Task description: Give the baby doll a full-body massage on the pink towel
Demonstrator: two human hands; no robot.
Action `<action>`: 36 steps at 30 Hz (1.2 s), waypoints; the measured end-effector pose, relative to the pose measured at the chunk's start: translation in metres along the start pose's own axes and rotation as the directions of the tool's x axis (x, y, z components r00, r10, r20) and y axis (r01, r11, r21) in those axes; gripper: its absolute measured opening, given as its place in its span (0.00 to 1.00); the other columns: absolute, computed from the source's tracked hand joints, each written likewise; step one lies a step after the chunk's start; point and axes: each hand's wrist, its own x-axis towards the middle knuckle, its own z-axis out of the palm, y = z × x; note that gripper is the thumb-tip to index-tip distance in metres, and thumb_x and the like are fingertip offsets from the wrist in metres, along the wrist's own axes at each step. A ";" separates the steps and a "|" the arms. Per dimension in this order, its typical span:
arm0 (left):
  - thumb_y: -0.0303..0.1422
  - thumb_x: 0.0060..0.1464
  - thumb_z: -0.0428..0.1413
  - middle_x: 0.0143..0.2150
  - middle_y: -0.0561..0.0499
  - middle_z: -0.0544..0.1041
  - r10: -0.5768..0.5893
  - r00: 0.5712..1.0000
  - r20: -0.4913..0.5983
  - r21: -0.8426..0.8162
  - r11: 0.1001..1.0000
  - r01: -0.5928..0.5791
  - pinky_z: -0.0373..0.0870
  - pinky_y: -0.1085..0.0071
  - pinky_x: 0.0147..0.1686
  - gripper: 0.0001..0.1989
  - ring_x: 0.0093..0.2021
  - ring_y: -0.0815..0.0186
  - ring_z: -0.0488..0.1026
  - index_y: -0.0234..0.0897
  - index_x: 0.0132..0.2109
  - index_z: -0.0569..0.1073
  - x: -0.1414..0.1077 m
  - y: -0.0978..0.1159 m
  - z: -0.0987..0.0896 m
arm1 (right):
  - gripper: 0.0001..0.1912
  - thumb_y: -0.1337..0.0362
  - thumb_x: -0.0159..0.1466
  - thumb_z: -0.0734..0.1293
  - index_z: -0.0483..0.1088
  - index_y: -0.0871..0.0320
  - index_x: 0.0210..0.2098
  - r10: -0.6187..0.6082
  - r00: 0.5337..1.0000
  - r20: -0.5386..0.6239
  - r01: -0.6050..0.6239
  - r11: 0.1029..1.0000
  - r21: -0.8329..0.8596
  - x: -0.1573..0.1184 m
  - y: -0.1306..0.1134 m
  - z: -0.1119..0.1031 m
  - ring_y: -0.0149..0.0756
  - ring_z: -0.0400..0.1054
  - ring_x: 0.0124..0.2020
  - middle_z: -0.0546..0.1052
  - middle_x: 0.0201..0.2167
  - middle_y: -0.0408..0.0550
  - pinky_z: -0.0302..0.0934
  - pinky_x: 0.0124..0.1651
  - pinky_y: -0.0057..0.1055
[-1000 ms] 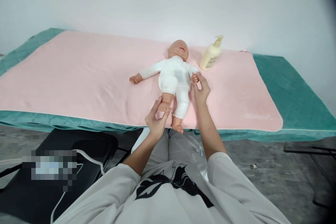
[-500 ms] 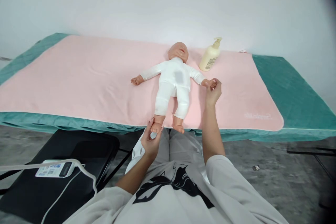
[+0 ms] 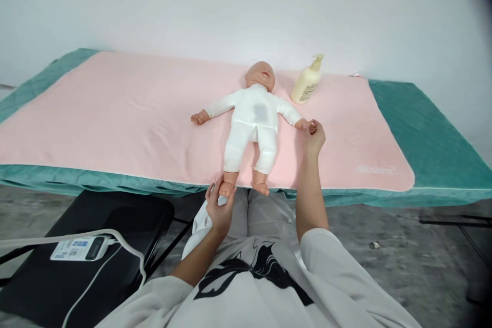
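A baby doll (image 3: 255, 113) with a white cloth body lies on its back on a pink mat (image 3: 154, 118), head toward the wall and feet at the near edge. My left hand (image 3: 220, 208) holds the doll's foot on the left, its fingers and thumb on either side of it. My right hand (image 3: 315, 138) is closed around the doll's hand on the right side, which it partly hides. The doll's other arm stretches out to the left, and its other foot lies free. A cream pump bottle (image 3: 306, 85) stands beside the doll's head, to the right.
Green cloth (image 3: 434, 133) covers the table under the mat. At lower left a black chair (image 3: 126, 225) carries a white device (image 3: 79, 248) with a pale cable (image 3: 123, 241). A white wall (image 3: 192, 5) rises behind the table. A small scrap (image 3: 374, 245) lies on the floor.
The doll's held foot and lower leg have shifted slightly left with my left hand. My right hand has lowered a little with the doll's hand. The bottle has not moved.
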 end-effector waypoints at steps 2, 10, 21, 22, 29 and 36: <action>0.41 0.51 0.66 0.53 0.41 0.80 0.008 1.000 0.006 -0.016 1.000 -0.008 0.74 0.57 0.58 0.25 0.57 0.55 0.75 0.39 0.56 0.77 0.001 0.001 0.000 | 0.24 0.63 0.58 0.71 0.72 0.64 0.53 -0.035 0.999 -0.007 0.036 0.998 0.049 -0.001 -0.002 0.001 0.35 0.71 0.42 0.75 0.41 0.50 0.67 0.54 0.40; 0.34 0.53 0.66 0.53 0.41 0.80 0.157 0.986 -0.061 -0.194 0.967 -0.166 0.69 0.55 0.64 0.23 0.58 0.57 0.76 0.38 0.56 0.75 0.016 0.026 0.001 | 0.27 0.55 0.64 0.66 0.66 0.54 0.61 -0.272 0.958 -0.092 0.285 0.941 0.182 -0.021 -0.015 0.022 0.40 0.70 0.56 0.71 0.56 0.53 0.71 0.55 0.43; 0.36 0.52 0.67 0.54 0.40 0.80 0.207 0.972 -0.109 -0.279 0.933 -0.229 0.72 0.54 0.61 0.22 0.60 0.54 0.75 0.36 0.53 0.74 0.050 0.056 0.029 | 0.17 0.56 0.70 0.61 0.76 0.53 0.52 -0.719 0.688 0.101 0.716 0.695 0.068 -0.047 -0.029 0.038 0.39 0.74 0.55 0.79 0.51 0.52 0.72 0.61 0.41; 0.37 0.53 0.66 0.54 0.40 0.80 0.210 0.972 -0.103 -0.276 0.933 -0.231 0.72 0.54 0.61 0.23 0.60 0.54 0.74 0.36 0.54 0.74 0.055 0.059 0.032 | 0.18 0.56 0.70 0.61 0.76 0.53 0.53 -0.727 0.674 0.128 0.726 0.685 0.069 -0.047 -0.029 0.038 0.38 0.74 0.55 0.79 0.52 0.52 0.72 0.61 0.41; 0.38 0.55 0.65 0.55 0.43 0.79 0.260 0.964 -0.049 -0.278 0.924 -0.263 0.68 0.52 0.65 0.23 0.59 0.56 0.76 0.38 0.56 0.72 0.088 0.079 0.051 | 0.18 0.56 0.71 0.60 0.77 0.55 0.53 -0.758 0.597 0.264 0.767 0.636 0.092 -0.049 -0.027 0.040 0.39 0.74 0.57 0.80 0.53 0.52 0.70 0.64 0.42; 0.39 0.55 0.65 0.55 0.47 0.80 0.302 0.953 -0.010 -0.241 0.924 -0.296 0.68 0.55 0.66 0.22 0.58 0.59 0.77 0.40 0.56 0.73 0.106 0.095 0.067 | 0.18 0.58 0.72 0.60 0.76 0.54 0.53 -0.752 0.565 0.340 0.751 0.639 0.168 -0.049 -0.023 0.042 0.39 0.72 0.60 0.78 0.56 0.51 0.65 0.68 0.43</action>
